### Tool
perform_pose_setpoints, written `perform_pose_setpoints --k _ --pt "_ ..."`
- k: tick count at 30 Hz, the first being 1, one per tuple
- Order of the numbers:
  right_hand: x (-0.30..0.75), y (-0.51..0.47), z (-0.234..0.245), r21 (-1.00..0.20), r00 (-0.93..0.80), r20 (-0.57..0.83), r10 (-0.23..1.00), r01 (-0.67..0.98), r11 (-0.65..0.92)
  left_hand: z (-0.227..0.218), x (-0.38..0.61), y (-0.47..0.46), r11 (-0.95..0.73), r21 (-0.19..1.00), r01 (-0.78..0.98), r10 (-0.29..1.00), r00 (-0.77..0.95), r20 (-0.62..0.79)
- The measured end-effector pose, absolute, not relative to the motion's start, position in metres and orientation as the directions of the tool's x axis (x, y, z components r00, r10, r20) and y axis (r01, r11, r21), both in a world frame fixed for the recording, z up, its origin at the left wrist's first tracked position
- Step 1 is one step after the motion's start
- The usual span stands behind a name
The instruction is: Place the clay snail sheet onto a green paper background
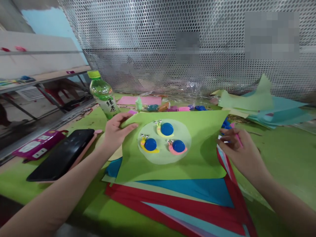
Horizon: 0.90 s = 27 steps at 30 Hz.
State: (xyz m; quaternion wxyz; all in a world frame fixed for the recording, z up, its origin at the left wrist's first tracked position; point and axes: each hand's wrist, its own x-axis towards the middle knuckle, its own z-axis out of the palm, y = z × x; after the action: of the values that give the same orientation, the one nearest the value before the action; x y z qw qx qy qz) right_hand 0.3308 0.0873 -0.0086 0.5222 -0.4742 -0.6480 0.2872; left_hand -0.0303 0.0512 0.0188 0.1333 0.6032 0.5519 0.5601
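A green paper sheet (204, 131) is raised above the paper stack. On its pale green round patch (158, 159) sit three clay snails with blue domed shells: a pale yellow snail (167, 129) at the top, a yellow snail (150, 144) at lower left and a pink snail (178, 146) at lower right. My left hand (117, 128) grips the sheet's upper left edge, thumb in front and fingers partly hidden behind. At the right edge my right hand (238, 148) pinches with bent fingers. Across it shows a thin pink stick (239, 140).
Coloured papers (192, 200) lie stacked beneath the sheet. To the left are a green tea bottle (103, 95), a black-screened phone (63, 153) and a purple device (39, 144). Clay packs (172, 108) line the back, before a perforated metal panel (148, 49). Loose papers (278, 108) lie back right.
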Motion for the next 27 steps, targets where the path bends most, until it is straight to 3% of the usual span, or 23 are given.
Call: perform_pose_setpoints --k 13,19,27 --pt "0.333 0.086 0.001 -0.863 -0.018 0.366 0.93 0.368 0.346 0.017 -0.023 0.053 -0.311 0.862 0.401 0.852 -0.285 0.44" --pt "0.339 0.079 0.013 -0.837 -0.025 0.32 0.947 0.46 0.295 0.021 -0.013 0.05 -0.232 0.835 0.499 0.903 -0.208 0.375" --pt "0.341 0.085 0.019 -0.755 0.009 0.357 0.934 0.591 0.283 0.015 -0.017 0.054 -0.262 0.74 0.62 0.933 -0.033 0.358"
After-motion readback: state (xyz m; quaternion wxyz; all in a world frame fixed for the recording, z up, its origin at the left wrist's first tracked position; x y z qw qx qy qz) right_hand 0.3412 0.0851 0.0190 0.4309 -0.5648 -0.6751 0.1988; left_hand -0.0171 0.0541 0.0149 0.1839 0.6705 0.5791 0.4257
